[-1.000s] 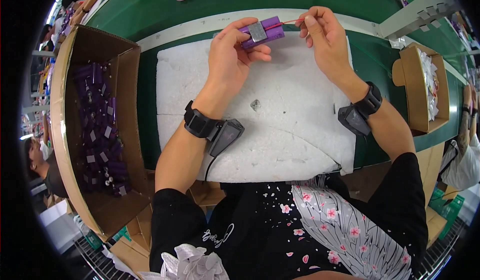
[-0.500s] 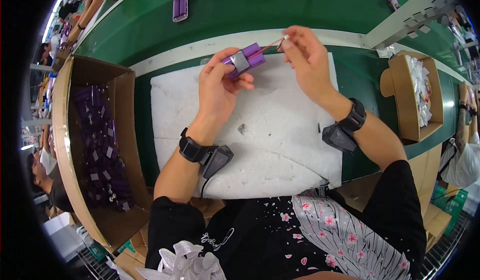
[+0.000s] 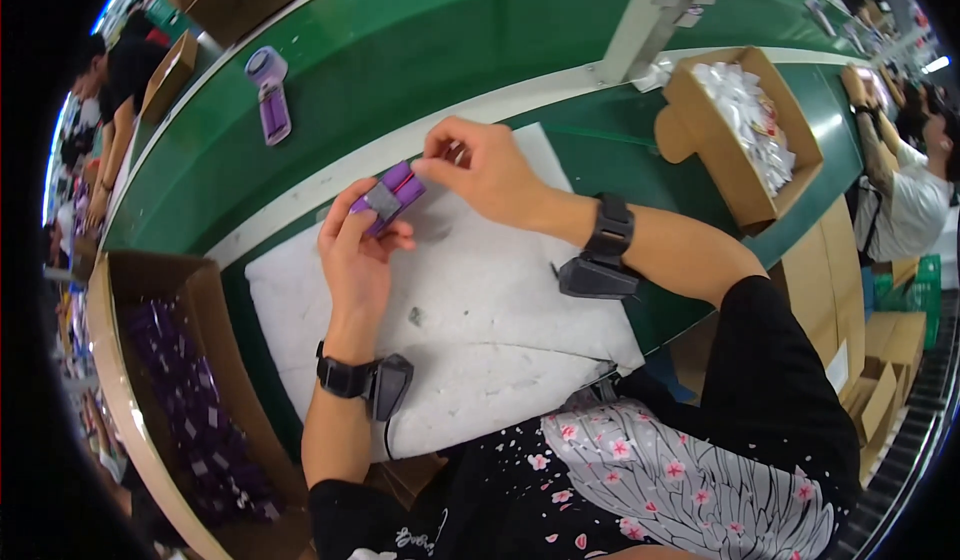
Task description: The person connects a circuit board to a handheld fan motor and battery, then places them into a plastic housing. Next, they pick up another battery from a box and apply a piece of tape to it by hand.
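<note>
My left hand (image 3: pixel 358 250) is closed around a purple battery pack (image 3: pixel 408 189), two cells side by side with a grey patch across them, tilted above the white foam pad (image 3: pixel 480 310). A short red wire runs along the pack toward its far end. There my right hand (image 3: pixel 485 172) is closed, thumb and fingertips pinched on the wire; the wire's end is hidden by the fingers. Both wrists wear black straps with dark modules.
A cardboard box (image 3: pixel 118 360) of purple battery packs stands at my left. At the right is an open carton (image 3: pixel 735 150) of small white packets. A purple handheld device (image 3: pixel 272 100) lies on the green belt (image 3: pixel 420 50) beyond the white rail. A metal post (image 3: pixel 640 30) rises beside the carton.
The view has swung to the right. My right hand has come in from holding the wire's end out with its white connector and is now close against the battery pack, which my left hand still holds.
</note>
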### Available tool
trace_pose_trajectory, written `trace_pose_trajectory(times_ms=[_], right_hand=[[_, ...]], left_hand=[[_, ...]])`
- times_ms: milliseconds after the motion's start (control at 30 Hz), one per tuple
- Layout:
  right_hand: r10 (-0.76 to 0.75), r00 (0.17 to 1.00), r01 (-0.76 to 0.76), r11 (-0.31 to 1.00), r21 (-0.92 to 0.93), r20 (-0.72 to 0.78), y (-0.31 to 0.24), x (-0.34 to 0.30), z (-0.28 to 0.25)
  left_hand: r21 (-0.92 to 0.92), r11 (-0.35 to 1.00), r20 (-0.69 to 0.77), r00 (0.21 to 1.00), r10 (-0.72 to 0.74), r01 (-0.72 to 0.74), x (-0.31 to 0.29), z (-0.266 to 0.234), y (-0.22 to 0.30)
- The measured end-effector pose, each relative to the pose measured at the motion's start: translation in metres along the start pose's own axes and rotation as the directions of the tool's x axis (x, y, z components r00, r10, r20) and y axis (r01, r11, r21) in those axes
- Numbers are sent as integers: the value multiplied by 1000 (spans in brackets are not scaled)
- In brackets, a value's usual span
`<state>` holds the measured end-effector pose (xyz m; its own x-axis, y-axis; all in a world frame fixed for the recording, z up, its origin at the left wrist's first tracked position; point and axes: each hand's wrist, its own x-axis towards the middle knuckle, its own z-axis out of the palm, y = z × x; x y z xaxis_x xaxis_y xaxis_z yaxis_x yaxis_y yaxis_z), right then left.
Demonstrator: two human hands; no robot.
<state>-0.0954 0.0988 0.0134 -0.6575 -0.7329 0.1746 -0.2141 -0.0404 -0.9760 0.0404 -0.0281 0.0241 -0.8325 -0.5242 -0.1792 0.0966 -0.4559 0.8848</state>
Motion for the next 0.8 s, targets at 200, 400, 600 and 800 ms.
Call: trace_pose_trajectory(times_ms=[200, 400, 600, 800], right_hand=[[-96, 994, 97, 995, 24, -54, 7, 4, 3], [-92, 989, 102, 991, 83, -115, 14, 2, -5], [21, 995, -3, 981, 192, -93, 8, 1, -8], [61, 992, -42, 986, 163, -108, 10, -2, -11]], left_hand=[[22, 1000, -13, 1000, 11, -11, 3, -3, -1], [-164, 986, 62, 998, 16, -5, 8, 4, -11], [-149, 989, 16, 1000, 26, -23, 7, 12, -11], [-100, 995, 59, 998, -10, 16, 5, 15, -15]])
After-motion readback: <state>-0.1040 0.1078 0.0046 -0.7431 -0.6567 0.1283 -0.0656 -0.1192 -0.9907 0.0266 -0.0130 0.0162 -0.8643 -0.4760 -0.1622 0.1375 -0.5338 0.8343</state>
